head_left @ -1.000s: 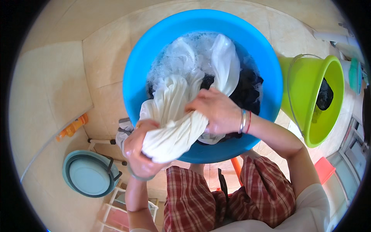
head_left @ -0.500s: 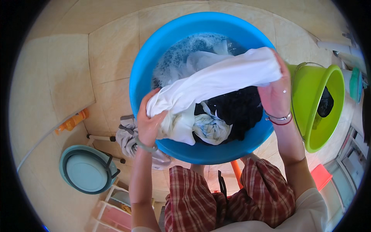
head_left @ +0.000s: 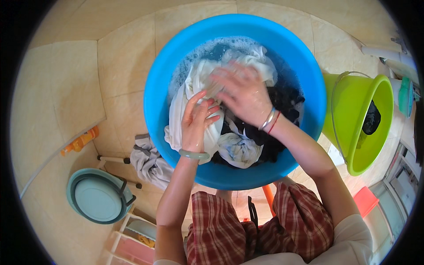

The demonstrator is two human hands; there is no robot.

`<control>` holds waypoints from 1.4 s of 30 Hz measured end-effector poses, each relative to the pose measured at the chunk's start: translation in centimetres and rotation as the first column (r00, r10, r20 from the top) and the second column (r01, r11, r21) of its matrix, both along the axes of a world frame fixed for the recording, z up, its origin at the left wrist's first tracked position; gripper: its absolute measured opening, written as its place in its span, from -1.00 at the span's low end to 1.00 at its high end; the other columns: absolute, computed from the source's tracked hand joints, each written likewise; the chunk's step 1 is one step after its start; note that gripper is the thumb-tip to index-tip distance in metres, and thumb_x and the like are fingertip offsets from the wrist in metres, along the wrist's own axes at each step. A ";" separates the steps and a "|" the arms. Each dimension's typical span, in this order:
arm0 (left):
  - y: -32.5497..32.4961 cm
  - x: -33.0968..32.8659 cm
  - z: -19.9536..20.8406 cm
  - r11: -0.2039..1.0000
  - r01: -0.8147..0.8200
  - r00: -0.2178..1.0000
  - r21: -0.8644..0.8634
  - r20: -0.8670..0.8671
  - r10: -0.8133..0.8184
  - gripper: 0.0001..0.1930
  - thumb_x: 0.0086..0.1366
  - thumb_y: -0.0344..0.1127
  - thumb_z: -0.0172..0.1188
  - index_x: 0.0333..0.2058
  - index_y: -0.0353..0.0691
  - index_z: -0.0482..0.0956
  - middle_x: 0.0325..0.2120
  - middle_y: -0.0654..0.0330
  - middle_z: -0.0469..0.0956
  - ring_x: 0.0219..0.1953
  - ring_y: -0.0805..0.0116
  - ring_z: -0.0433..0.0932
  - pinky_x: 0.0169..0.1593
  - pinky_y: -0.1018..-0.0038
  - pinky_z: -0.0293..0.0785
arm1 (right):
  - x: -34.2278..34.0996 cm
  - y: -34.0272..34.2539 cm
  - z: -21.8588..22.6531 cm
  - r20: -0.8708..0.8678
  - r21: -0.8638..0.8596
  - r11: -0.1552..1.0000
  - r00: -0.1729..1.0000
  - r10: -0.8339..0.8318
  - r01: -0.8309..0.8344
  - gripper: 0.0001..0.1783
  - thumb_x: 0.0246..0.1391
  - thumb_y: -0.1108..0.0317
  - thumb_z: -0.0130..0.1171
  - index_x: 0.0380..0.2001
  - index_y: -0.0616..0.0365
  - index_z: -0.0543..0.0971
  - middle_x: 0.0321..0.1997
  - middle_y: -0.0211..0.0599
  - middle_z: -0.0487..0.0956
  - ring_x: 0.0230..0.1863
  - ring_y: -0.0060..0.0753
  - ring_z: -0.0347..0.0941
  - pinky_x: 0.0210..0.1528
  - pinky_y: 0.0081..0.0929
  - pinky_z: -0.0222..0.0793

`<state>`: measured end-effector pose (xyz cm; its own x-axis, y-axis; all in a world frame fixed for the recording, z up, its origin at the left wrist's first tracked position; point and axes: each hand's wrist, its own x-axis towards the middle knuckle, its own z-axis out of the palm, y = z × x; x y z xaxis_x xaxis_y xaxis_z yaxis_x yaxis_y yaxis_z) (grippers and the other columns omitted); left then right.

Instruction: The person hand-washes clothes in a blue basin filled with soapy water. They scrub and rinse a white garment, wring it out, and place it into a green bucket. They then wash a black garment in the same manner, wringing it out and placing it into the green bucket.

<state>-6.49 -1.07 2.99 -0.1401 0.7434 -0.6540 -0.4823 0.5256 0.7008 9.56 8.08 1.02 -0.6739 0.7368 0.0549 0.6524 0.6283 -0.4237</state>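
A large blue basin (head_left: 152, 95) holds sudsy water and wet laundry. White cloth (head_left: 179, 117) lies bunched in its left and upper parts, with dark cloth (head_left: 287, 99) to the right. A twisted white cloth with bluish patches (head_left: 240, 150) rests near the front. My left hand (head_left: 198, 123), with a pale bangle at its wrist, is over the white cloth, fingers spread. Motion smears my right hand (head_left: 245, 92), which crosses above the same cloth close to the left fingertips. Something pale and translucent shows between the hands; I cannot make out what it is.
At the right, a lime-green bucket (head_left: 360, 132) tilts with a black item (head_left: 372, 118) inside. Grey cloth (head_left: 150, 161) lies beside the basin on the left. Beyond it are a grey-green tub (head_left: 98, 198), an orange bottle (head_left: 81, 140) and a white-framed shelf (head_left: 117, 245).
The white cloth stretched between both hands has dropped into the basin and lies bunched. Both hands have let go of its ends; the right has swung left toward the other.
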 end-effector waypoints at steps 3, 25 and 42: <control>1.2 0.3 -1.3 0.999 0.034 0.989 -0.036 0.145 -0.028 -0.52 0.49 -0.10 -0.03 0.29 -0.10 0.29 0.13 -0.07 0.40 0.15 0.11 0.45 0.15 0.21 0.45 | 2.5 2.3 -3.7 0.143 0.076 0.958 0.947 -0.287 0.278 -0.44 0.11 0.01 0.19 0.21 -0.41 0.41 0.41 -0.32 0.22 0.39 0.10 0.08 0.20 0.34 0.12; 5.3 0.6 -8.3 0.992 0.081 0.132 0.094 0.986 -0.104 -0.43 0.28 0.39 0.01 -0.06 0.06 0.54 -0.54 0.26 0.38 -0.58 0.46 0.29 -0.57 0.52 0.22 | -3.6 -6.1 6.3 -0.436 -0.176 0.968 0.895 0.088 -0.180 -0.78 -0.19 0.20 0.39 -0.47 -0.06 0.56 -0.31 -0.45 0.40 -0.30 -0.40 0.45 -0.41 -0.47 0.46; 3.4 3.0 -5.8 0.937 -0.349 0.871 -0.030 0.358 0.336 -0.46 0.48 -0.03 -0.08 0.28 -0.24 0.23 0.17 0.14 0.40 0.22 0.26 0.36 0.27 0.33 0.25 | 1.1 3.7 -6.8 -0.073 -0.144 0.915 0.918 -0.391 0.378 -0.78 0.15 0.14 0.13 -0.26 0.01 0.57 -0.22 -0.17 0.55 -0.31 -0.05 0.55 -0.32 -0.20 0.51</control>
<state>-3.49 2.34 -2.78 -0.1561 0.7136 -0.6830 -0.8455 0.2610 0.4659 10.69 11.81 -5.77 -0.3333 0.9428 -0.0028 0.7842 0.2756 -0.5560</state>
